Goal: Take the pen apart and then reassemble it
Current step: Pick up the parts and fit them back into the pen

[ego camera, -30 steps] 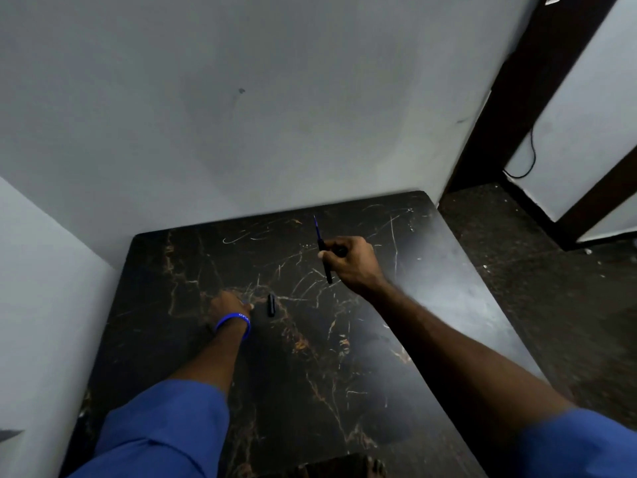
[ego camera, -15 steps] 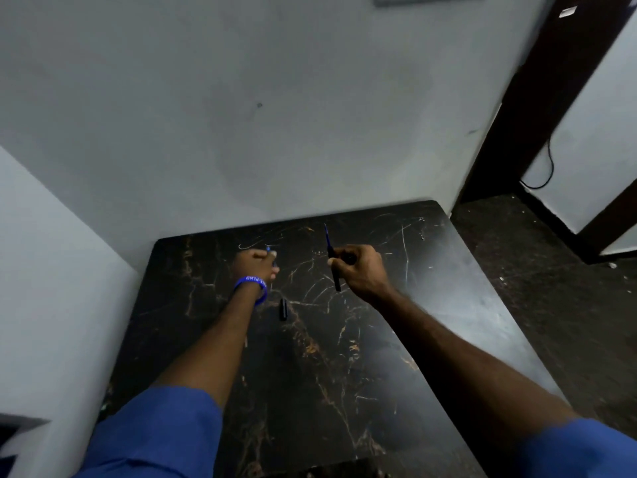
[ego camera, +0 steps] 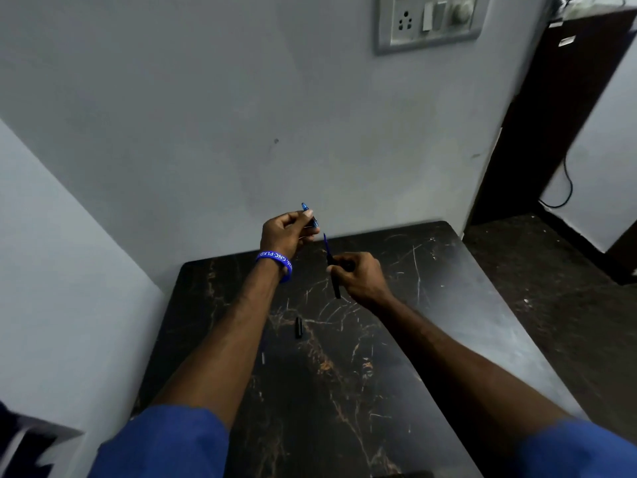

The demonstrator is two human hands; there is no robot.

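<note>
Near the middle of the frame, our left hand (ego camera: 287,232) pinched the blue pen tip (ego camera: 307,212) and our right hand (ego camera: 358,276) pinched the refill (ego camera: 331,265), which might miss if we shook.

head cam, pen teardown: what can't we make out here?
- Blue pen piece in the left hand: mostly covered by fingers, shape unclear.
- Pen body in the right hand: middle hidden by the fist.
- Black cap on the table: too small and dark to see detail.
- Speck beside the left forearm: too small to identify.
</note>
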